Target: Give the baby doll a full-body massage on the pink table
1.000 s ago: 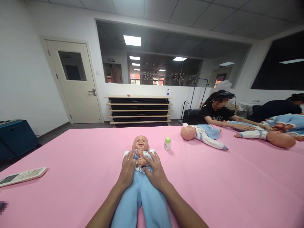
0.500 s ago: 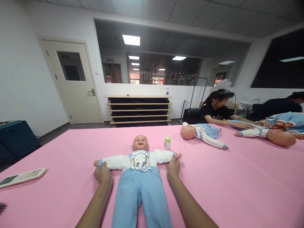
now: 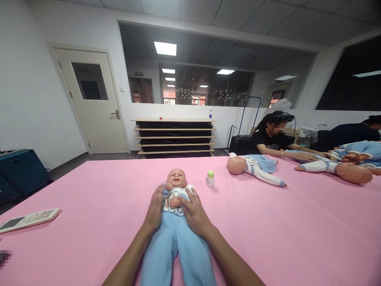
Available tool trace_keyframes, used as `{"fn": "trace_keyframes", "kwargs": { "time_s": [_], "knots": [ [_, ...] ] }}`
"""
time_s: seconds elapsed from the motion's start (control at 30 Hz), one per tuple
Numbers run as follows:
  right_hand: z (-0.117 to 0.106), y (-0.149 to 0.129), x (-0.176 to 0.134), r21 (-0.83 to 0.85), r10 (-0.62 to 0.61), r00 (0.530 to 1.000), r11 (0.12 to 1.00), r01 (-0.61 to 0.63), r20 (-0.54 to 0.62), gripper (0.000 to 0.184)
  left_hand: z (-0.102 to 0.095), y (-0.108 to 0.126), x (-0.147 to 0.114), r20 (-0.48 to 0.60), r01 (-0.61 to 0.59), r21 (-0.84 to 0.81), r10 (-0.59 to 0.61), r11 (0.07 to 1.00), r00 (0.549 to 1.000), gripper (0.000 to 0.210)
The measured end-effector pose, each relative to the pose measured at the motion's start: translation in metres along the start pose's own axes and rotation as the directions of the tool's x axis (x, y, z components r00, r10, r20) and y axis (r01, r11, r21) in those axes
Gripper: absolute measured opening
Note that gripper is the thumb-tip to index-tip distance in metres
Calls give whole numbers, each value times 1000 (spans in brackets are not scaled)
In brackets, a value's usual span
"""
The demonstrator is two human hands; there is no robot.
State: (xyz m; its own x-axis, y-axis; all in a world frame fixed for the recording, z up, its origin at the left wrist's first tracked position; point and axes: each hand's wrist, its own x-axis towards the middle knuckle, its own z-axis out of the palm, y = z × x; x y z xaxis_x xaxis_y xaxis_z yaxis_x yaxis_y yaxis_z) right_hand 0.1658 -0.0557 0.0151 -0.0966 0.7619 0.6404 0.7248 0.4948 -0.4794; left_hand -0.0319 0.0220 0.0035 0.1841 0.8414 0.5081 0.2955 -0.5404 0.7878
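Observation:
A baby doll (image 3: 175, 238) in light-blue trousers and a white top with an elephant face lies on its back, legs toward me. Its two arms are folded in over the chest and partly cover the elephant. My left hand (image 3: 154, 208), somewhat blurred, presses along the doll's arm on the left, whose fist is near the chin. On the other side my right hand (image 3: 195, 211) is curved round the other arm, thumb beside the small doll hand (image 3: 175, 202). A white bottle with a green cap (image 3: 210, 179) stands right of the doll's head.
A pink cloth (image 3: 89, 246) covers the table. A flat white panel (image 3: 29, 220) lies at left. Another doll (image 3: 253, 166) lies at far right, near a co-worker (image 3: 275, 135) whose hands are on a further doll (image 3: 351, 172). Shelves (image 3: 177, 135) stand behind.
The doll's arms, stretched out sideways before, are now folded over its chest. Both my hands have moved inward with them. The bottle stays in place.

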Motion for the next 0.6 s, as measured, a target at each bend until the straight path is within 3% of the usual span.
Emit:
{"fn": "trace_keyframes", "kwargs": {
  "time_s": [0.1, 0.2, 0.37, 0.47, 0.53, 0.6],
  "knots": [
    [3, -5, -1, -150, -63, 993, 986, 77, 96, 60, 7, 8, -7, 201, -97, 166, 63, 981, 977, 52],
    [2, -6, -1, -162, -41, 994, 985, 57, 100, 59, 8, 8, -8, 204, -137, 203, 95, 969, 974, 51],
    [1, -2, 0, -66, 12, 999, 998, -9, 51, 57, 7, 10, -7, 9, -96, 187, 96, 978, 995, 52],
    [1, 2, 0, 50, 93, 992, 995, -89, -91, 51, 4, 16, -6, -140, 11, 111, 5, 994, 990, 58],
    [1, 8, 0, 182, 218, 950, 967, -179, -223, 48, -2, 15, -3, -254, 125, 45, -110, 991, 961, 58],
    [-1, 19, -1, 342, 418, 847, 889, -306, -328, 51, -10, 7, 0, -390, 272, -35, -264, 962, 882, 53]
  ]
}}
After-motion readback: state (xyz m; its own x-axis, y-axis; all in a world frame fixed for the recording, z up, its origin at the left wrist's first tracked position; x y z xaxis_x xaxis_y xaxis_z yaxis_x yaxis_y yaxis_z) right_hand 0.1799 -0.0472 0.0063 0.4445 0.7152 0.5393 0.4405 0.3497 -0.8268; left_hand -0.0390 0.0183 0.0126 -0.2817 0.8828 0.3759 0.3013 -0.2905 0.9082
